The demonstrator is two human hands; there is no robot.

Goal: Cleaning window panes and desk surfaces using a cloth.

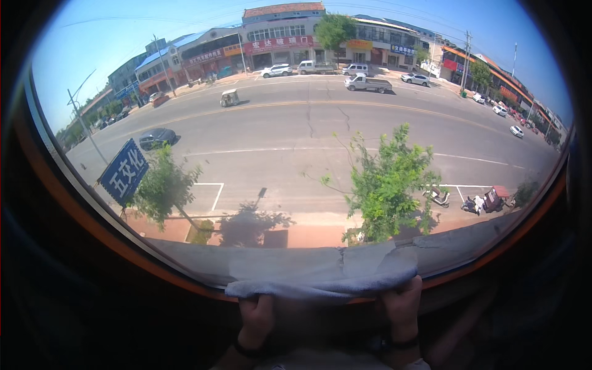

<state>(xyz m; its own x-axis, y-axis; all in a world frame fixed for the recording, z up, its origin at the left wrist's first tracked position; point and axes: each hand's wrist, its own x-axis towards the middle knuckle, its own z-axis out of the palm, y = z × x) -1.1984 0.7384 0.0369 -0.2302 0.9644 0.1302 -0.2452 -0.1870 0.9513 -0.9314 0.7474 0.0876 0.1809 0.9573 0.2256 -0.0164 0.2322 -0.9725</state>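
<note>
A greyish-blue cloth (319, 286) is stretched sideways between my two hands, low in front of the window glass. My left hand (257, 314) grips it near its left end, with a dark band around the wrist. Near the cloth's right end, my right hand (403, 300) is closed on it, and that wrist has a dark band too. The cloth sags a little in the middle and lies in front of the lower window frame. Whether it touches the glass I cannot tell.
An orange-brown window frame (490, 252) curves around the view, with a grey ledge (296, 261) outside. Beyond and below are leafy trees (388, 185), a blue sign (124, 172) bearing writing, a wide road (277, 125) with vehicles, and shop buildings. The room around my arms is dark.
</note>
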